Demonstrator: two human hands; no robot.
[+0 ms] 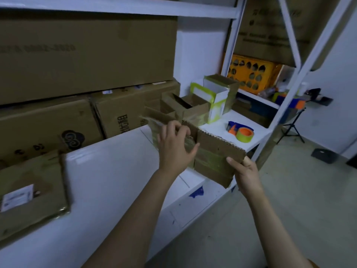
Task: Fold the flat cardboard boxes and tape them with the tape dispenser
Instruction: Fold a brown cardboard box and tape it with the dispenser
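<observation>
A flat brown cardboard box (214, 151), patched with old yellowish tape, is held above the white shelf (119, 171). My left hand (175, 144) grips its upper left part, fingers curled over the top edge. My right hand (244, 171) holds its lower right corner, thumb on the front face. The tape dispenser (240, 131), blue and orange with a yellow-green roll, lies on the shelf behind the box, to the right. Neither hand touches it.
Folded boxes stand at the back: brown ones (185, 107) and a white one with yellow tape (214, 97). Large cartons (77, 55) fill the shelf's left side. Another flat box (32, 192) lies at the left edge. A white rack post (301, 78) rises on the right.
</observation>
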